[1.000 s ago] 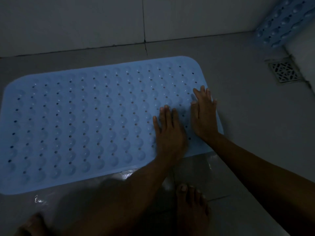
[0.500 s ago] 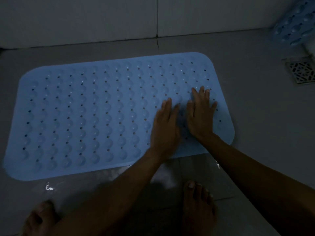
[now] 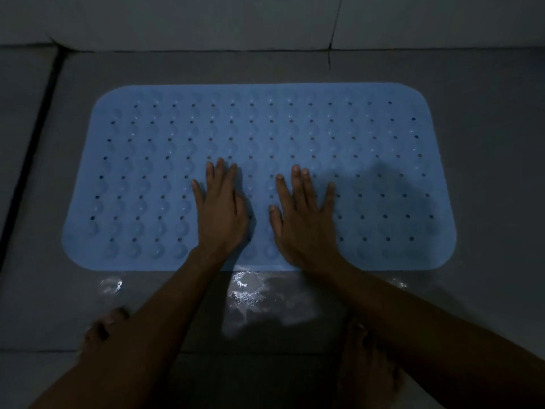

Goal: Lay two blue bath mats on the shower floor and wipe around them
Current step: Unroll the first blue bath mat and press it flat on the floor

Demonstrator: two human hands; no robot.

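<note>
A light blue bath mat (image 3: 295, 128) with rows of holes and bumps lies flat on the grey shower floor (image 3: 486, 290). My left hand (image 3: 221, 211) presses palm-down on the mat's near middle, fingers straight. My right hand (image 3: 303, 216) lies flat beside it, fingers spread, a small gap between the two hands. The second blue mat is out of view.
A white tiled wall (image 3: 206, 19) runs along the far side. A dark raised edge (image 3: 32, 137) borders the floor at left. Water glistens on the floor (image 3: 244, 293) just in front of the mat. My bare feet (image 3: 103, 329) stand near the bottom.
Both hands have slid left from the mat's right end to its middle and spread apart. The view has shifted left, so the second mat and the floor drain have dropped out of sight.
</note>
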